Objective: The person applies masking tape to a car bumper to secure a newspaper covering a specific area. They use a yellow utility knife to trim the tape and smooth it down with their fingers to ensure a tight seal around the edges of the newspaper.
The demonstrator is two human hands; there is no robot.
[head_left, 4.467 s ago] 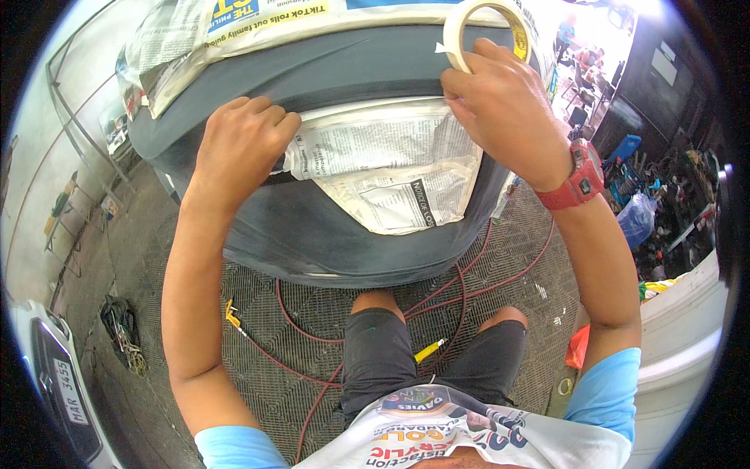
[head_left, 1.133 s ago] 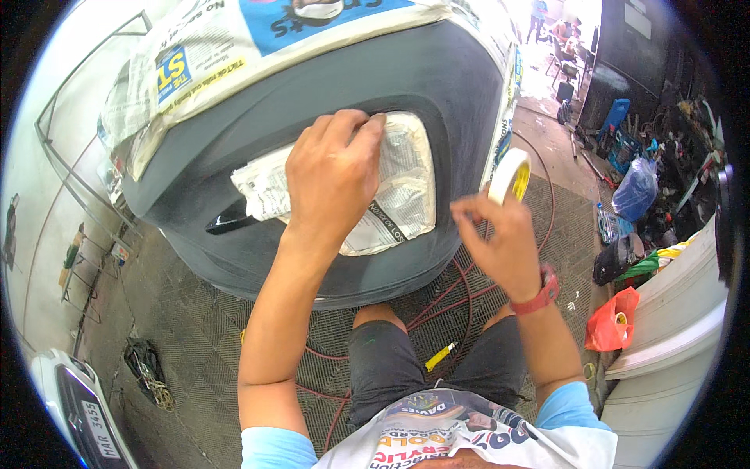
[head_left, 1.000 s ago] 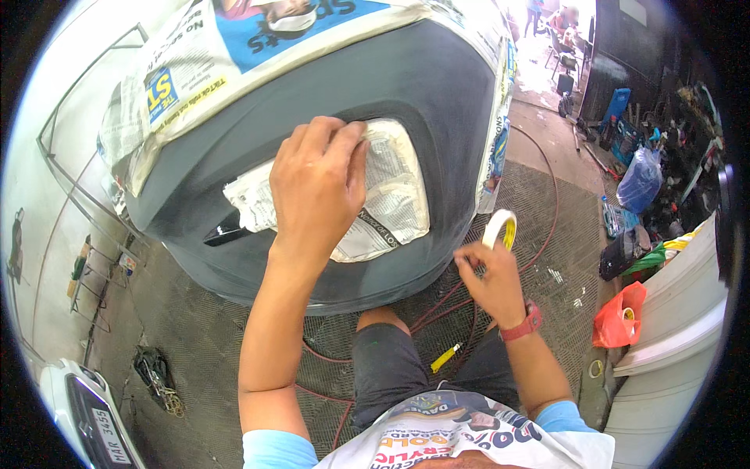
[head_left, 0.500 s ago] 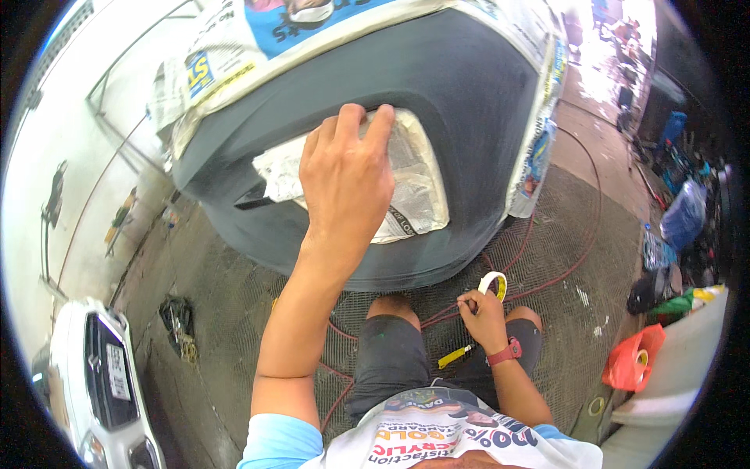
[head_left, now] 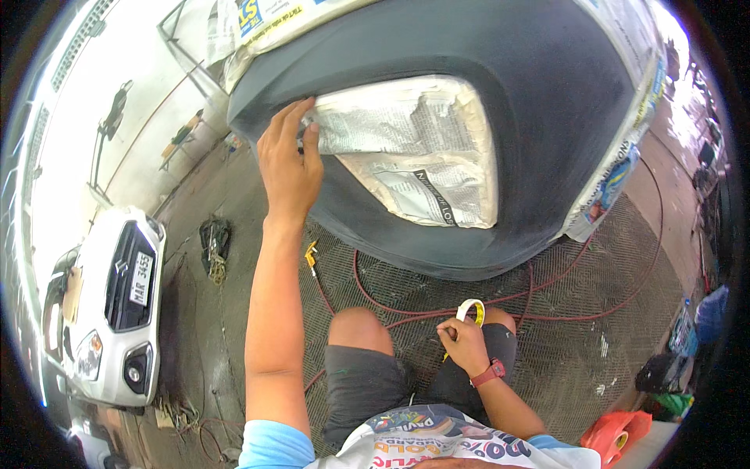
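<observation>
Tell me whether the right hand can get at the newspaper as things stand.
Probably yes: the right hand is lower down with the tape roll, but nothing visible blocks its way up to the newspaper. The left hand is off at the paper's left end.

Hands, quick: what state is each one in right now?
Left hand: open, at the left end of the newspaper; any grip on it can't be told.
Right hand: closed, holding the tape roll.
</observation>
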